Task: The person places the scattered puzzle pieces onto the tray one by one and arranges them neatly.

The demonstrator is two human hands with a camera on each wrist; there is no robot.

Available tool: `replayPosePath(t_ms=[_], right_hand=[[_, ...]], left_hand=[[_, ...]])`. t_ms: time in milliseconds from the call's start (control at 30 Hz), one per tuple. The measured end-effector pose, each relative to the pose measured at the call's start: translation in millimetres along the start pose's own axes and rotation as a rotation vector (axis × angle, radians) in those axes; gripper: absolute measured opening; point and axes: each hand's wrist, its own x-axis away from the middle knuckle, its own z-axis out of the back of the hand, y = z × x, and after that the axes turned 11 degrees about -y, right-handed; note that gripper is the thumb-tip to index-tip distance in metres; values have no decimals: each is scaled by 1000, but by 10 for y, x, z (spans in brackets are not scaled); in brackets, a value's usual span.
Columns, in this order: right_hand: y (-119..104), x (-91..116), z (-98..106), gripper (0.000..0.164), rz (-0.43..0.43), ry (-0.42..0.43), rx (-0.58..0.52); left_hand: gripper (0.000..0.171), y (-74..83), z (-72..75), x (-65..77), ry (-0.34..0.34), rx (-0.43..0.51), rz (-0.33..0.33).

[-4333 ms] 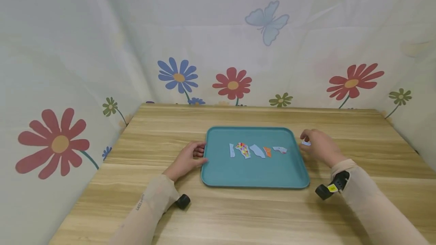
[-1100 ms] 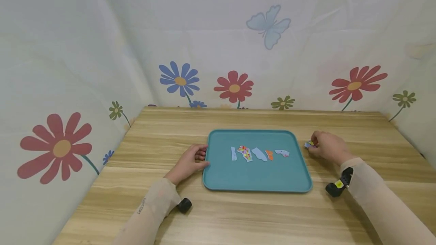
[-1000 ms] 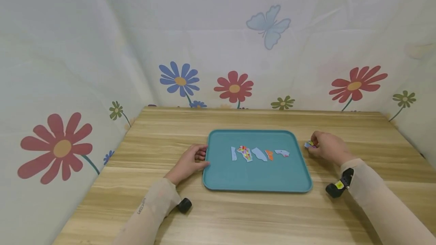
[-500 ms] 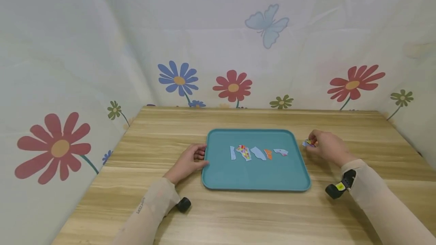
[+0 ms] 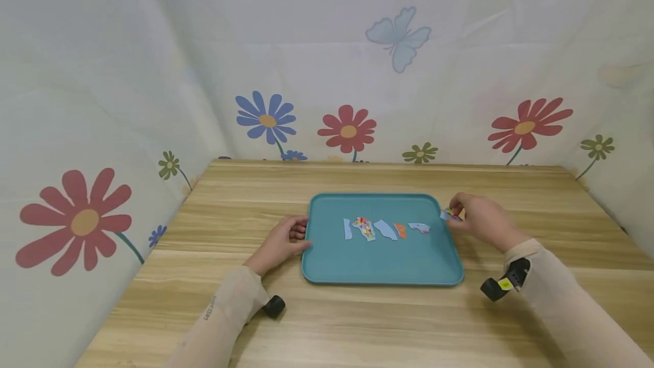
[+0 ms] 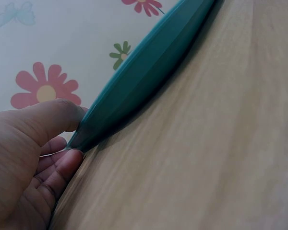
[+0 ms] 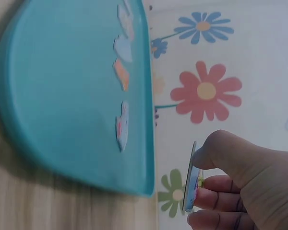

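Here, your left hand (image 5: 281, 245) pinches the teal tray (image 5: 383, 263) at its left rim, while your right hand (image 5: 482, 220) pinches a multicoloured flat piece (image 5: 447, 214) (pale blue at one end) by the tray's right rim.

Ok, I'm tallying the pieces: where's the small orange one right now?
In the head view, the orange piece lies slightly right of centre on the teal tray, between the plain pale-blue piece and the red-marked piece.
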Motion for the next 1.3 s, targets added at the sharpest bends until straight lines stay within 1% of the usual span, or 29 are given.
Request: replayPosePath(t_ms=[200,367,567,767,867,1000,1167,1300], right_hand=[[-147,0,-16,30,48,17,1],[-307,-10,-45,27,89,29,-8],[-480,-42,-137,23,145,38,12],[-616,-89,-255,21,197,54,38],[-677,-107,-313,21,217,53,27],[-768,-112,-370,22,217,21,-9],[-874,-128,-435,23,226,5,-4],[-960,-136,-514,22,259,22,22]], left_hand=[[58,24,15,20,-1,9,-15],[58,4,12,15,0,6,-13],[58,-28,10,13,2,15,-24],[58,-8,8,18,-1,9,-17],[58,12,5,17,1,7,-14],[58,24,7,14,4,6,-16],[57,28,6,14,3,5,-15],[58,38,7,19,1,11,-18]])
